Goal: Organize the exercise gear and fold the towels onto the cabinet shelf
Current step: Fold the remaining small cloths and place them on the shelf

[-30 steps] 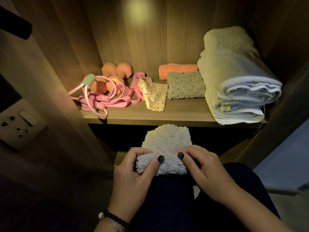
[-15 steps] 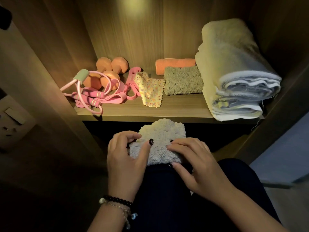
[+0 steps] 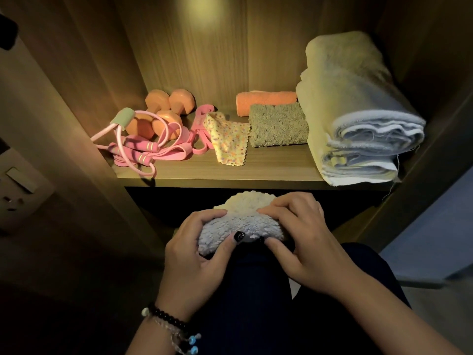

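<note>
Cabinet shelf [image 3: 256,172]: matt wood-grain board. Fleece cloth [image 3: 240,226]: nubbly, curly pile (white). Green towel [image 3: 277,125]: coarse looped terry. Large folded towel [image 3: 358,111]: soft, matt plush. Dumbbells [image 3: 163,108]: smooth, matt coating. Resistance band [image 3: 176,152]: smooth rubber, slight sheen.

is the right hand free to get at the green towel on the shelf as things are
Probably not yet: the right hand and left hand both grip the fluffy white cloth. The path up to the green towel looks open once it lets go.

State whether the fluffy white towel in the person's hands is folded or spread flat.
Folded, not spread: the fluffy white towel is doubled into a thick bundle on the lap, gripped by the left hand and right hand.
</note>
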Available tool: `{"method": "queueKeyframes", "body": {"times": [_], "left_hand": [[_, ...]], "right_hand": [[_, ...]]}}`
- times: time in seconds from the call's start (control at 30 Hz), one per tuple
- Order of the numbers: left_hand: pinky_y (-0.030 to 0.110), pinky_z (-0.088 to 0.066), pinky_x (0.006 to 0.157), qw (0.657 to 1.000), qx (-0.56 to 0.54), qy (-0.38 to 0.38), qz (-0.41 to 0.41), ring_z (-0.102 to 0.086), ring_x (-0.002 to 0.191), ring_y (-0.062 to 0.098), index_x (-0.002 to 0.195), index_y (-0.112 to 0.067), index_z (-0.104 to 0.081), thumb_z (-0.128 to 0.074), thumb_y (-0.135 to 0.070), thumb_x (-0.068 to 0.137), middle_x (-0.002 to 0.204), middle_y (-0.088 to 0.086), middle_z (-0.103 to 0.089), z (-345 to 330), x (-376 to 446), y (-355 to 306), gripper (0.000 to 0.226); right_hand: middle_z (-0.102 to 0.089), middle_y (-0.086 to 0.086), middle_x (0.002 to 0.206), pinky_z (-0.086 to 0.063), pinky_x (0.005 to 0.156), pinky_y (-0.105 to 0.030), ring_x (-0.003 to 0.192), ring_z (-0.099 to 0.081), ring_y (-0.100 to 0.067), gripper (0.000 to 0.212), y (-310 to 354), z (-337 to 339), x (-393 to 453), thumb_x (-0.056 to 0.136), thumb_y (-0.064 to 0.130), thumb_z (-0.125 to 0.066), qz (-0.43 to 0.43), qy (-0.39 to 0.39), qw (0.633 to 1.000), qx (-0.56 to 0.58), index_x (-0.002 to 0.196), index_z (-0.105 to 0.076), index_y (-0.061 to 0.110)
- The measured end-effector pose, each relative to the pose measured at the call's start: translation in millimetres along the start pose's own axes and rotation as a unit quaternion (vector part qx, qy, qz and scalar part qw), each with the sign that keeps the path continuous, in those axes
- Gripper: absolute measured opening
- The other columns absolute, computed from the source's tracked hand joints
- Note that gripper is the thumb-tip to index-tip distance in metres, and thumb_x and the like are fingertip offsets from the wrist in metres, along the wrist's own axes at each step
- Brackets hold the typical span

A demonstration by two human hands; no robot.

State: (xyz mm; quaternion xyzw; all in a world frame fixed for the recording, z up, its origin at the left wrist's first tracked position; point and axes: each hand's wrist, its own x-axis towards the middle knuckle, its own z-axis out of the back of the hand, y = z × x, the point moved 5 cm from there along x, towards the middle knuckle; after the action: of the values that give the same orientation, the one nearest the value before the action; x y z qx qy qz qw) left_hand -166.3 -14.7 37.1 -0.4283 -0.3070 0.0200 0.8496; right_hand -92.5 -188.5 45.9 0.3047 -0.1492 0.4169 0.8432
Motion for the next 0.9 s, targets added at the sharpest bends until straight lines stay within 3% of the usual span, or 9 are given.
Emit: {"method": "queueKeyframes", "body": {"times": [0.2,0.33,0.4,0.47,0.53,0.6,0.67,0.77,0.9], "left_hand": [[0.008,-0.044,0.055,0.986,-0.012,-0.084,0.144,-0.061,0.078,-0.002,0.087,-0.041,-0.051,-0.06,-0.071,0.072,0.089,-0.022,-0.061,-0.9,-6.6,2.4,0.034],[0.006,-0.04,0.048,0.963,-0.03,-0.093,0.251,-0.058,0.07,-0.011,0.082,-0.03,-0.056,-0.061,-0.067,0.065,0.077,-0.014,-0.064,-3.2,-1.3,13.6,0.041],[0.008,-0.039,0.049,0.957,-0.02,-0.086,0.278,-0.057,0.073,-0.009,0.086,-0.03,-0.054,-0.065,-0.058,0.072,0.086,-0.01,-0.062,-5.7,0.1,20.6,0.033],[0.008,-0.038,0.064,0.961,-0.006,-0.098,0.258,-0.055,0.088,-0.004,0.091,-0.035,-0.05,-0.069,-0.045,0.077,0.104,-0.009,-0.055,-5.9,1.1,18.2,0.026],[0.016,-0.04,0.083,0.978,0.038,-0.121,0.162,-0.051,0.103,0.006,0.092,-0.037,-0.05,-0.072,-0.028,0.08,0.11,-0.008,-0.048,-0.7,5.7,6.8,0.026],[0.02,-0.043,0.088,0.989,0.076,-0.122,0.025,-0.054,0.103,0.013,0.089,-0.026,-0.055,-0.073,-0.012,0.082,0.104,-0.006,-0.053,3.3,7.8,-6.0,0.023],[0.013,-0.044,0.084,0.991,0.074,-0.099,-0.04,-0.058,0.097,0.008,0.083,-0.022,-0.059,-0.072,-0.008,0.079,0.094,-0.009,-0.06,5.1,3.7,-9.7,0.019],[0.014,-0.047,0.081,0.987,-0.006,-0.114,0.116,-0.06,0.096,0.001,0.096,-0.035,-0.058,-0.08,-0.033,0.072,0.098,-0.016,-0.063,12.2,0.3,9.4,0.033],[0.029,-0.051,0.081,0.927,-0.03,-0.055,0.369,-0.058,0.095,0.003,0.132,-0.025,-0.037,-0.069,-0.076,0.038,0.106,-0.012,-0.059,10.4,-7.2,39.6,0.111]], "right_hand": [[-0.054,0.021,0.102,-0.029,0.09,-0.023,0.102,-0.046,-0.003,0.03,-1.7,-9.3,-6.1,0.093,0.038,-0.041,-0.089,0.028,0.987,0.133,0.115,-0.058,0.028],[-0.065,0.016,0.09,-0.04,0.089,-0.034,0.1,-0.051,-0.013,0.02,-11.4,-17.9,4.1,0.092,0.043,-0.044,-0.205,0.044,0.955,0.212,0.095,-0.062,0.036],[-0.065,0.015,0.078,-0.043,0.08,-0.035,0.088,-0.055,-0.016,0.016,-15.6,-19.9,11.1,0.089,0.044,-0.049,-0.249,0.042,0.944,0.214,0.086,-0.061,0.035],[-0.064,0.017,0.075,-0.042,0.077,-0.031,0.078,-0.055,-0.008,0.017,-17.6,-18.8,18.2,0.082,0.048,-0.051,-0.277,0.027,0.943,0.184,0.081,-0.06,0.033],[-0.064,0.017,0.079,-0.045,0.078,-0.032,0.08,-0.057,-0.005,0.018,-18.3,-17.4,22.8,0.08,0.047,-0.055,-0.299,0.0,0.941,0.159,0.078,-0.059,0.029],[-0.062,0.011,0.078,-0.046,0.08,-0.037,0.079,-0.056,-0.008,0.018,-16.2,-17.4,24.0,0.085,0.04,-0.056,-0.294,-0.017,0.946,0.134,0.075,-0.056,0.025],[-0.058,0.008,0.08,-0.045,0.084,-0.043,0.08,-0.055,-0.013,0.018,-12.3,-18.8,23.5,0.09,0.033,-0.053,-0.273,-0.021,0.955,0.111,0.075,-0.053,0.022],[-0.049,0.008,0.083,-0.045,0.081,-0.042,0.081,-0.051,-0.015,0.02,-10.0,-19.1,22.3,0.092,0.034,-0.051,-0.259,-0.036,0.963,0.069,0.076,-0.051,0.022],[-0.047,0.01,0.088,-0.043,0.068,-0.035,0.078,-0.05,-0.008,0.032,-19.7,-19.3,12.5,0.082,0.058,-0.047,-0.345,-0.049,0.933,0.09,0.077,-0.049,0.026]]}}
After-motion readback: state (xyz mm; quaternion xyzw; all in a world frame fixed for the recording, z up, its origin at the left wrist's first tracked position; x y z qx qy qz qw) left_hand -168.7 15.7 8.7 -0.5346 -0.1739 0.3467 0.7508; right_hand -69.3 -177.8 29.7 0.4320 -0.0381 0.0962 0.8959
